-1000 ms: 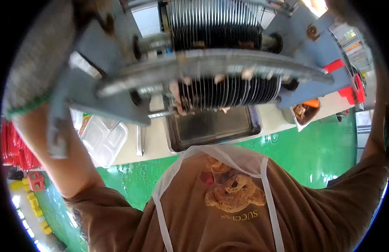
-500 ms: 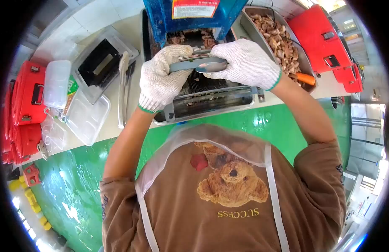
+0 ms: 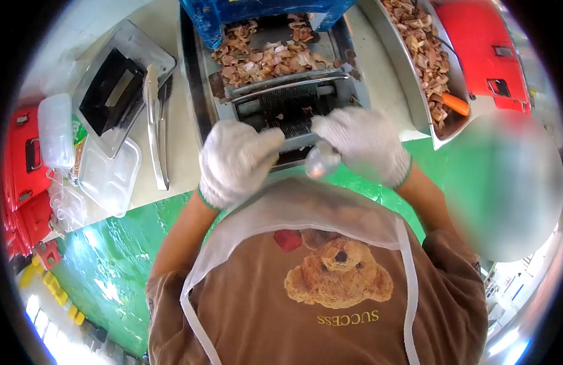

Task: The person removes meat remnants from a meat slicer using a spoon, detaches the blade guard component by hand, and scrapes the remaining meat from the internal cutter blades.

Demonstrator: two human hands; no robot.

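Note:
In the head view my left hand, in a white knitted glove, has its fingers curled at the near left edge of a grey metal frame. My gloved right hand is at that frame's right side, with a shiny, blurred metal piece at its fingers. Between and beyond the hands, the frame holds a dark row of thin blades. Cut meat pieces lie behind it in a dark tray, beneath a blue machine.
At the right stands a metal tray of meat pieces with an orange handle, beside a red case. To the left are tongs, a black-and-clear container, plastic boxes and red cases.
The large bladed assembly raised before the camera is gone from there. Since half a second ago my hands have moved nearer my body, and more meat and the blade frame show beyond them.

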